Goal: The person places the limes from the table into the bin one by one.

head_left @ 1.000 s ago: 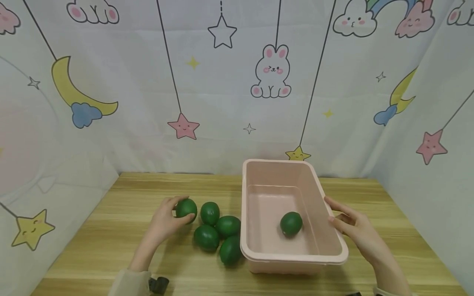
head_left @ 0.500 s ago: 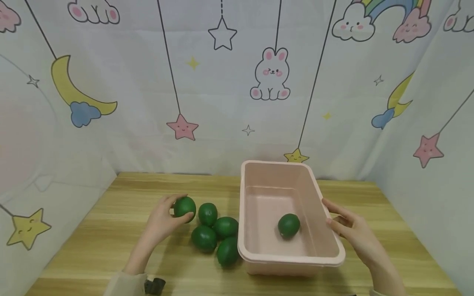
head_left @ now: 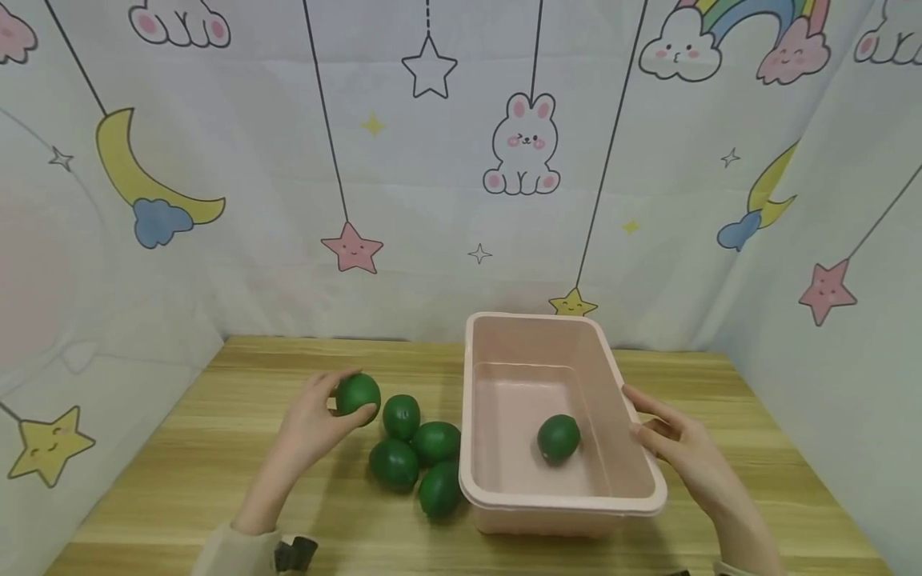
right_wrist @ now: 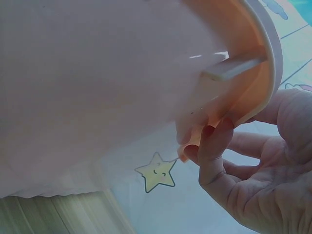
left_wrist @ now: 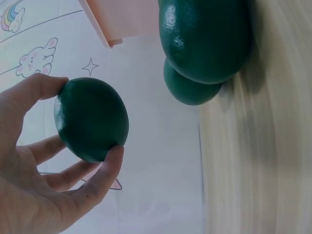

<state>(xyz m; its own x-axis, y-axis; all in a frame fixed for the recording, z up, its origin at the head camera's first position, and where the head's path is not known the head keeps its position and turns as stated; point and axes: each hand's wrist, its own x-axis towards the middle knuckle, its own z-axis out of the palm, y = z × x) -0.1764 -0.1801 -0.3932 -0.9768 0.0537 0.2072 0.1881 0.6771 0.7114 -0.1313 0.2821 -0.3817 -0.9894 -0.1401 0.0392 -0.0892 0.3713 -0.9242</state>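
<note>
My left hand (head_left: pixel 310 420) grips a smooth, dark green, egg-shaped fruit (head_left: pixel 358 398) between thumb and fingertips. In the left wrist view the held fruit (left_wrist: pixel 91 119) hangs clear of the wooden table, against the cloth. Several similar green fruits (head_left: pixel 394 465) lie clustered just right of this hand. A pale pink plastic bin (head_left: pixel 536 502) stands right of the cluster, with one green fruit (head_left: pixel 558 438) on its floor. My right hand (head_left: pixel 695 460) pinches the bin's right rim; in the right wrist view its fingers (right_wrist: pixel 214 151) curl under the rim from outside.
The wood-grain table (head_left: pixel 180 448) runs back to a white cloth (head_left: pixel 274 280) printed with stars, moons and rabbits, which also hangs at both sides. The nearest fruit (head_left: pixel 440 490) sits right against the bin's left side.
My left hand has raised the green fruit slightly above its earlier spot. My right hand keeps its hold on the bin's rim. The whole head view has shifted a little.
</note>
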